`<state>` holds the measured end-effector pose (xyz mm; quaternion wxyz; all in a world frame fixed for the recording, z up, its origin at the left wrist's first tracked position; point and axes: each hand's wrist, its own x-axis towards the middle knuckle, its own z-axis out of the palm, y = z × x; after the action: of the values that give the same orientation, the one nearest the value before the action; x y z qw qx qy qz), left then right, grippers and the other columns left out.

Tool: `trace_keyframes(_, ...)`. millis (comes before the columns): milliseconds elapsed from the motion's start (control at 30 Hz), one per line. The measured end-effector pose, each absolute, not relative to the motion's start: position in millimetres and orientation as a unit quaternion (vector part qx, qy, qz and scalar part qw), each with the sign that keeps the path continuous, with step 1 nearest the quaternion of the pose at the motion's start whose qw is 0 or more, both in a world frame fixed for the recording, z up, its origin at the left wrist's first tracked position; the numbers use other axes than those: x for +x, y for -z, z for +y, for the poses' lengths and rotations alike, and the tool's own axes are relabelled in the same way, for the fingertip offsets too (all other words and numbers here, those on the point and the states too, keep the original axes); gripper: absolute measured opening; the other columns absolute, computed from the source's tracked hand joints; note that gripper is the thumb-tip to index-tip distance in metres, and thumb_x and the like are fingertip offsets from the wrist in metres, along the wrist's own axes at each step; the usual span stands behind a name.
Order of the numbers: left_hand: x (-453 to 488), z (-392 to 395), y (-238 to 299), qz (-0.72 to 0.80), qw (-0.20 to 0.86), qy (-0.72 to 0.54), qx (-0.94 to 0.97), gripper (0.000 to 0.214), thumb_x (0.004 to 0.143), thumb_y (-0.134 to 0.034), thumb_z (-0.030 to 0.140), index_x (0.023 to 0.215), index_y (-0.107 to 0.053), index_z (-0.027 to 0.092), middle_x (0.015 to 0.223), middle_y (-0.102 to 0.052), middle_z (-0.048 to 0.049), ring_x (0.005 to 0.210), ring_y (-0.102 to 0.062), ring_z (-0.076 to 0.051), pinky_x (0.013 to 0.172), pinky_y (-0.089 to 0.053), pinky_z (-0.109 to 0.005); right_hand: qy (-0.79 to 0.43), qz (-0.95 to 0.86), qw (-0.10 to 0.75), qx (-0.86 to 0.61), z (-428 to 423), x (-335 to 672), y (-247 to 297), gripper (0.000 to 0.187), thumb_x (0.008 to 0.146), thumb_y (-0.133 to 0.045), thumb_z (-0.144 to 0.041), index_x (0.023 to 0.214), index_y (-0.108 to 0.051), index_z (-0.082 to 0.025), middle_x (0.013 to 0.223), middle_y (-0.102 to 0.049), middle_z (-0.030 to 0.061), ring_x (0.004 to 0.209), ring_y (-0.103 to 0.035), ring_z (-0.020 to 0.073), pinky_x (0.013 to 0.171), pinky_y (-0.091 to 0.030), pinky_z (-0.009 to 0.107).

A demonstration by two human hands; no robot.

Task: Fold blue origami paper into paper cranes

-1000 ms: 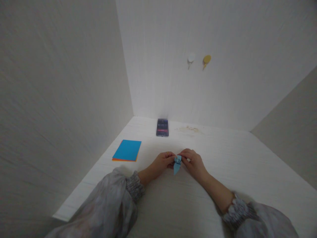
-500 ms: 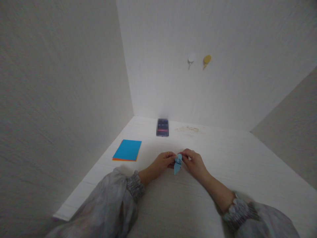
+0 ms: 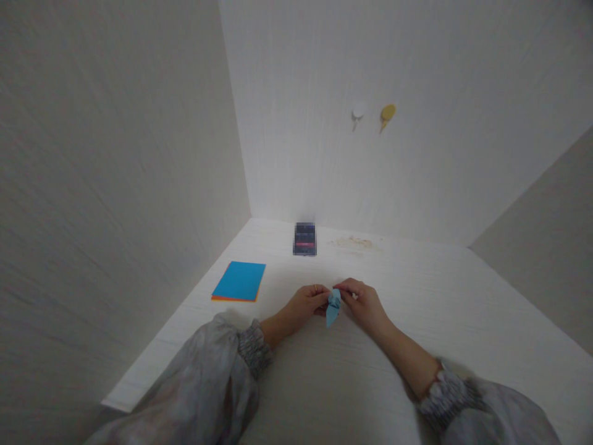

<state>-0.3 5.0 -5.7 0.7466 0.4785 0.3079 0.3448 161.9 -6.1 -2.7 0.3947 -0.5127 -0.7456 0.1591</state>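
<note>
A small folded light-blue paper [image 3: 333,308] is held between my two hands above the white table, with a pointed end hanging down toward me. My left hand [image 3: 309,304], with a ring on one finger, pinches it from the left side. From the right, the fingertips of my right hand [image 3: 362,301] are closed on its upper edge. The fingertips partly hide the folds, so the finished shape cannot be made out.
A stack of square blue and orange paper [image 3: 239,281] lies to the left on the table [image 3: 352,383]. A dark, pixelated device [image 3: 304,240] stands by the back wall. A white hook [image 3: 358,114] and a yellow hook [image 3: 388,113] are on that wall. Brownish marks [image 3: 359,242] show near the table's back edge.
Hardly anything differs. The folded paper has turned slightly between my fingers, while both hands keep nearly the same place.
</note>
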Motion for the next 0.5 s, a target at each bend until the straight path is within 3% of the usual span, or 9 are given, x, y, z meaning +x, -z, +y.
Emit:
trace_keyframes(200, -0.9, 8.9, 6.4, 0.328, 0.724, -0.392, 0.463, 0.028, 0.061, -0.066, 0.037, 0.069, -0.055, 0.012, 0.064, -0.059, -0.0005, 0.059, -0.055, -0.011, 0.064, -0.045, -0.027, -0.166, -0.712, 0.441, -0.52, -3.6, 164.5, 7.5, 0.018, 0.075, -0.051, -0.026, 0.086, -0.065, -0.02, 0.082, -0.062, 0.0065, 0.069, -0.055, 0.0176, 0.063, -0.042, 0.029)
trace_keyframes(300, -2.0, 11.9, 6.8, 0.343, 0.694, -0.436, 0.459, 0.025, 0.064, -0.063, 0.035, 0.069, -0.057, 0.011, 0.066, -0.059, -0.0014, 0.06, -0.056, -0.011, 0.066, -0.046, -0.028, -0.215, -0.68, 0.451, -0.536, -9.1, 159.9, 0.9, 0.02, 0.077, -0.048, -0.033, 0.074, -0.063, -0.02, 0.071, -0.061, 0.0044, 0.066, -0.053, 0.0171, 0.063, -0.04, 0.028)
trace_keyframes(400, -3.1, 14.1, 6.7, 0.352, 0.671, -0.462, 0.461, 0.023, 0.068, -0.06, 0.034, 0.07, -0.057, 0.011, 0.067, -0.06, -0.0025, 0.061, -0.057, -0.012, 0.066, -0.047, -0.028, -0.336, -0.671, 0.413, -0.516, -16.0, 151.0, -4.4, 0.032, 0.081, -0.041, -0.038, 0.064, -0.06, -0.018, 0.063, -0.057, 0.0016, 0.062, -0.051, 0.0145, 0.058, -0.037, 0.025)
trace_keyframes(500, -3.4, 14.6, 6.6, 0.37, 0.652, -0.47, 0.465, 0.022, 0.068, -0.06, 0.033, 0.069, -0.057, 0.01, 0.066, -0.061, -0.0027, 0.06, -0.057, -0.012, 0.064, -0.048, -0.027, -0.386, -0.661, 0.389, -0.513, -18.9, 143.3, -2.2, 0.026, 0.075, -0.05, -0.038, 0.061, -0.057, -0.017, 0.055, -0.051, -0.0018, 0.053, -0.044, 0.0113, 0.051, -0.032, 0.023)
